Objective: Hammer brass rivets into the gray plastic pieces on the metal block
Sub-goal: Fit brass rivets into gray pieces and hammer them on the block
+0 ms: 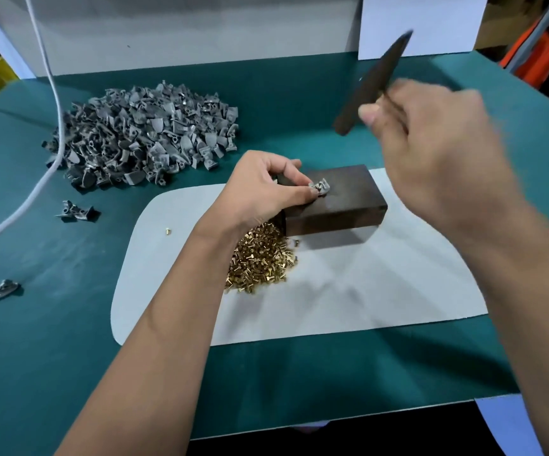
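Observation:
A dark metal block [342,205] lies on a pale grey mat [348,297] in the middle of the green table. On its top sits a small gray plastic piece [321,186], pinched at its left side by my left hand [266,189]. My right hand [431,139] is raised above and to the right of the block, blurred by motion, gripping a dark flat bar-shaped hammer [371,83] that points up and away. A heap of brass rivets [263,258] lies on the mat just in front of the block's left end.
A large pile of gray plastic pieces [144,133] covers the table's back left. A few loose pieces [77,210] and another [1,287] lie at the left, with a single rivet [167,231]. A white cable [49,133] runs down the left side.

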Tool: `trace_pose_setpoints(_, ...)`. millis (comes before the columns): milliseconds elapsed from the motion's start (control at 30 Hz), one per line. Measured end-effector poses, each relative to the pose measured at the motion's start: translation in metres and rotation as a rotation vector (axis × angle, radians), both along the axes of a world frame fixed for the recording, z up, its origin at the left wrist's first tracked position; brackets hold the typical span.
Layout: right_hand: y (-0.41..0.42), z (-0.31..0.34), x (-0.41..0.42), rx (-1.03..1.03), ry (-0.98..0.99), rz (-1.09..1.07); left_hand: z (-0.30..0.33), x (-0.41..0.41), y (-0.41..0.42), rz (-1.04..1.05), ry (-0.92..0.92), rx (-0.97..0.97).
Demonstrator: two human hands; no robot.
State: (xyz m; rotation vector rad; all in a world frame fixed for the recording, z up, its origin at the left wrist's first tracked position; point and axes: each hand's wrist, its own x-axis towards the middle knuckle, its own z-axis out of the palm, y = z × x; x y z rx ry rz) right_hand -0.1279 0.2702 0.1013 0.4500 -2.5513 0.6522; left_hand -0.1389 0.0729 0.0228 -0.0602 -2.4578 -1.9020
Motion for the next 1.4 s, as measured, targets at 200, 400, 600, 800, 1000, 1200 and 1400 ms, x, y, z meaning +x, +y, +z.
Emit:
trace_pose_setpoints(200,-0.01,-0.021,-0.004,0.308,-0.296,-0.033,0.0,0.0,-0.001,-0.01,0.012,-0.027)
trace_pose_setpoints(400,0.006,-0.035,-0.023,0.018,-0.268,-0.116,0.004,0.001,-0.007,0.019,0.054,-0.158)
trace_pose_setpoints(600,0.028,-0.055,-0.051,0.046,-0.329,-0.314,0.003,-0.002,-0.004,0.015,0.053,-0.064)
trace_pose_setpoints(800,0.028,-0.074,-0.057,0.119,-0.278,-0.466,0.0,-0.002,-0.007,-0.025,0.054,-0.047)
trace_pose_setpoints(1000,0.027,-0.072,-0.055,0.138,-0.235,-0.545,-0.001,-0.002,-0.008,-0.038,0.059,-0.014)
trace_pose_setpoints(1200,0.024,-0.074,-0.05,0.175,-0.278,-0.471,-0.003,-0.001,-0.007,-0.075,0.072,-0.025)
trace_pose_setpoints(1400,0.018,-0.067,-0.044,-0.091,0.093,-0.005,-0.002,-0.001,-0.005,-0.056,0.065,0.002)
